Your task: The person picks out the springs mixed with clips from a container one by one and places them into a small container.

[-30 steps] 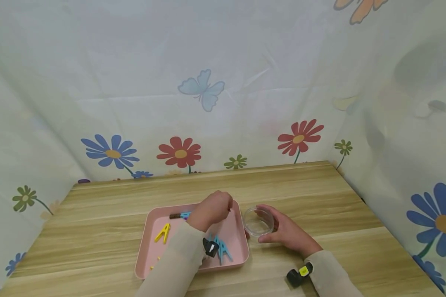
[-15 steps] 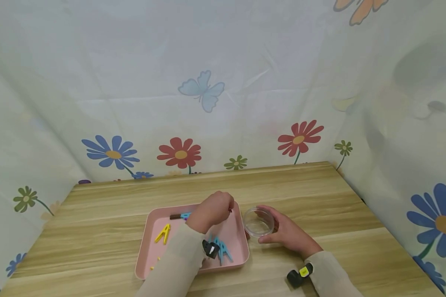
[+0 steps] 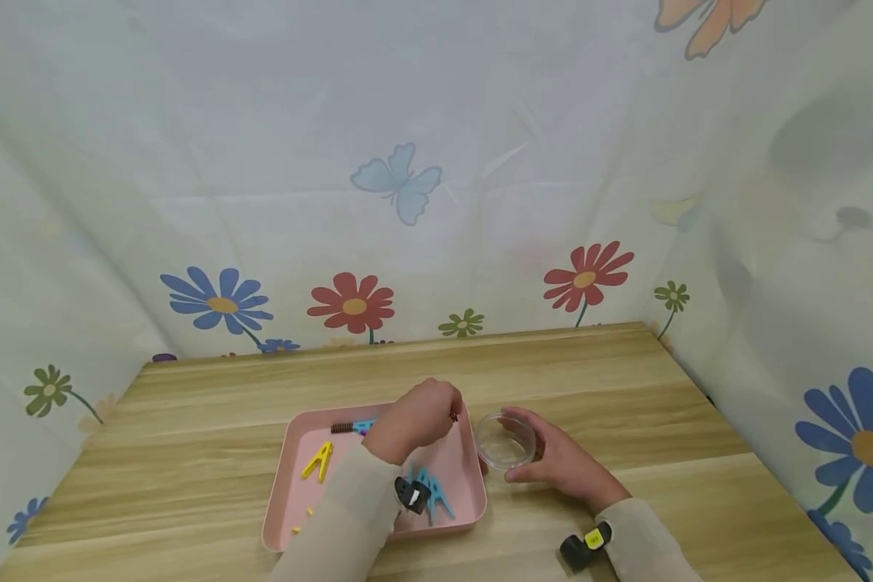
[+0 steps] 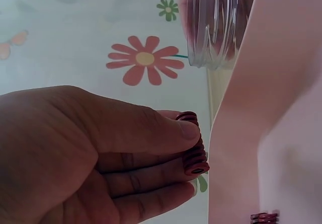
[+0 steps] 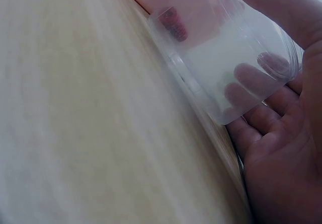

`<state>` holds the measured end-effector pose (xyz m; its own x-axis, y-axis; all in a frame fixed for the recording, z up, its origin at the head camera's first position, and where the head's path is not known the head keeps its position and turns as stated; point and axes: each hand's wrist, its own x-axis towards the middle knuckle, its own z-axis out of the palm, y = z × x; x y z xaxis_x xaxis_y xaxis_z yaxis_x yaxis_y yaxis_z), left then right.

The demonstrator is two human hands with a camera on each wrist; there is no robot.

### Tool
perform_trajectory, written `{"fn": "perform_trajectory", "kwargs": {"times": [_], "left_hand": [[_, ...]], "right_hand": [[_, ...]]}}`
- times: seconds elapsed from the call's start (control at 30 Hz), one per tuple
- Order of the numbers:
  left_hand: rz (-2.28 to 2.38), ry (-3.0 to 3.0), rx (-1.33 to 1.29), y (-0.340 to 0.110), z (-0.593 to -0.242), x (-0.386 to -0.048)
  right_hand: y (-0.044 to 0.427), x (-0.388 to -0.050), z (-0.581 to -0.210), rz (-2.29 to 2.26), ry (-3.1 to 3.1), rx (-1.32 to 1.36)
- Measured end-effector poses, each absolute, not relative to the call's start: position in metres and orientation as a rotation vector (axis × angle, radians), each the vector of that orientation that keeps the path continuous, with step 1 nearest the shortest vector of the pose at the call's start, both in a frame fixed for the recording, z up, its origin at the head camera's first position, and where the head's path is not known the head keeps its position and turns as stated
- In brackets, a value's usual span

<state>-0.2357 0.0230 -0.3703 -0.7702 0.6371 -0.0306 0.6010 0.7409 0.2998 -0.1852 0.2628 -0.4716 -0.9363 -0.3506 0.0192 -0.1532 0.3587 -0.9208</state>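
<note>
My left hand (image 3: 418, 416) is over the right part of the pink tray (image 3: 473, 505). Its thumb and fingers pinch a dark red coil spring (image 4: 195, 148), close to the tray's rim in the left wrist view. Just right of the tray, my right hand (image 3: 563, 461) holds a clear round plastic jar (image 3: 505, 444) with its fingers and thumb around the side. A red ridged piece (image 5: 172, 23) shows through the jar wall in the right wrist view; whether it lies inside or behind, I cannot tell. Another dark red spring (image 4: 264, 218) lies in the tray.
Inside the tray are a yellow clothespin (image 3: 318, 461), blue clothespins (image 3: 436, 495), a brown spring (image 3: 342, 428) and small yellow bits (image 3: 296, 530). The left forearm covers part of it. A flower-printed curtain (image 3: 466, 242) stands behind the wooden table (image 3: 589, 364).
Almost nothing differs. The head view has tilted slightly; my left hand, still pinching the spring, has shifted very slightly to the right. My right hand keeps holding the jar.
</note>
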Motion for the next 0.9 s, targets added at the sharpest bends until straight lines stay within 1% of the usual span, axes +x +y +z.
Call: {"fn": "perform_trajectory", "kwargs": {"times": [0.9], "left_hand": [[0.500,2.744,1.073,0.0322,-0.3628,-0.2290]], "right_hand": [[0.2626,-0.1857,-0.4707,-1.599,2.432,-0.441]]}}
